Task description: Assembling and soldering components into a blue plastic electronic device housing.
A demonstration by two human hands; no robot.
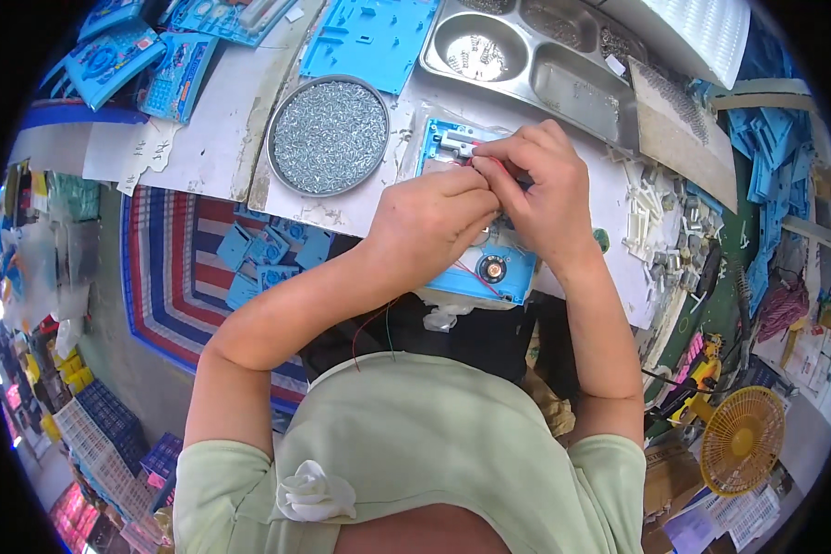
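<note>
A blue plastic casing (512, 268) lies on the worktable in front of me, with a round speaker (492, 269) fixed in its near right corner. Thin red wires cross the casing, and a grey-white part (455, 142) sits at its far end. Over its middle, my right hand (547, 185) is closed in a pinch, with a bit of red wire (495, 161) at its fingertips. My left hand (431, 222) touches it from the left, its fingers pressed together; what they hold is hidden. Loose red and green wire ends hang near my lap.
Left of the casing stands a round pan (330, 137) of small screws. Behind is a steel compartment tray (577, 88) with springs and small metal parts. White plastic and metal pieces (651, 222) lie at right. Blue casings (111, 60) pile up far left; a yellow fan (742, 441) stands lower right.
</note>
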